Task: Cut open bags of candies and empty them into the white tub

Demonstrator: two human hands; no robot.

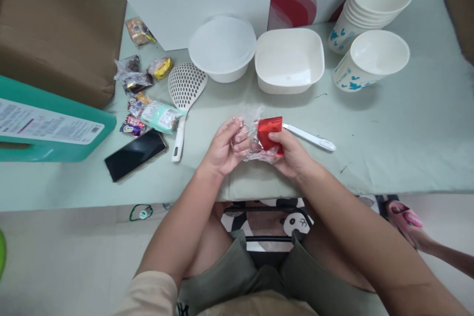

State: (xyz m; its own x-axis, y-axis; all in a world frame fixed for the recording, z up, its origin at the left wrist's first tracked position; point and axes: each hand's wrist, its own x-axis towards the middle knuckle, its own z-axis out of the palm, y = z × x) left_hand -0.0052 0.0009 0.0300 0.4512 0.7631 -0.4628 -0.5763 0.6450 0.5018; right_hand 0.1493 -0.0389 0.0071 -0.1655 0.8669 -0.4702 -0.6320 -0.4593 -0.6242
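Note:
Above the table's front edge, my right hand (292, 154) pinches a shiny red packet (267, 134), its thumb lying across the front. A crinkled clear plastic bag (252, 150) hangs around and beneath the packet. My left hand (228, 144) has its fingers curled closed on the bag's left side. A slim white tool that looks like a craft knife (313, 139) lies just right of my right hand, its tip near the packet. To the left of my hands rests a white slotted skimmer (186, 86), handle toward me.
A round lidded bowl (222, 47), a rectangular tub (289, 61) and paper cups (366, 61) stand at the back. Wrapped snacks (161, 116), a phone (135, 154) and a green jug (55, 123) are left. Boxes (59, 24) border the table; another person's foot (407, 219) shows below right.

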